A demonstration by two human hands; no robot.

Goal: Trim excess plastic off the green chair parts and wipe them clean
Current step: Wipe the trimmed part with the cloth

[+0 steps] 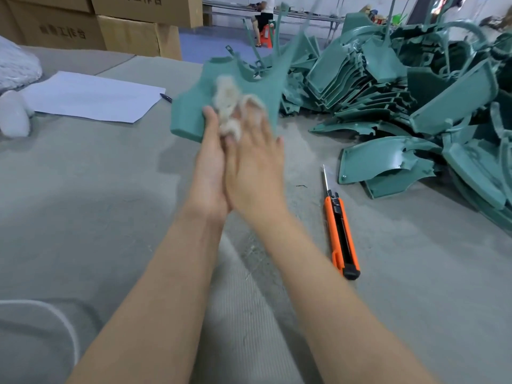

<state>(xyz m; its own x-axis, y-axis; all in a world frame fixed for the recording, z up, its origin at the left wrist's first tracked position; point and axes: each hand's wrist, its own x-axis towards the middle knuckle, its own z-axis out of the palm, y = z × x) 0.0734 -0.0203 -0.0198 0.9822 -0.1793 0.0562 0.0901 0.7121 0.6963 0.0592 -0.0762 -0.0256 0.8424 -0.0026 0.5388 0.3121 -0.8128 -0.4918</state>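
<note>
I see my left hand (210, 167) holding a green chair part (191, 112) up over the gray table (83, 206). Its thumb lies on the front, and the other fingers are hidden behind. My right hand (256, 176) presses a fuzzy rag (228, 106) on the part, fingers straight and a bit spread, though blurry. An orange knife (342, 234) lies on the table just right of that arm, blade out. A big pile of green parts (401, 87) sits farther right.

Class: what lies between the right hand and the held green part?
A pale rag, pressed by the right hand onto the green part; head view.
</note>
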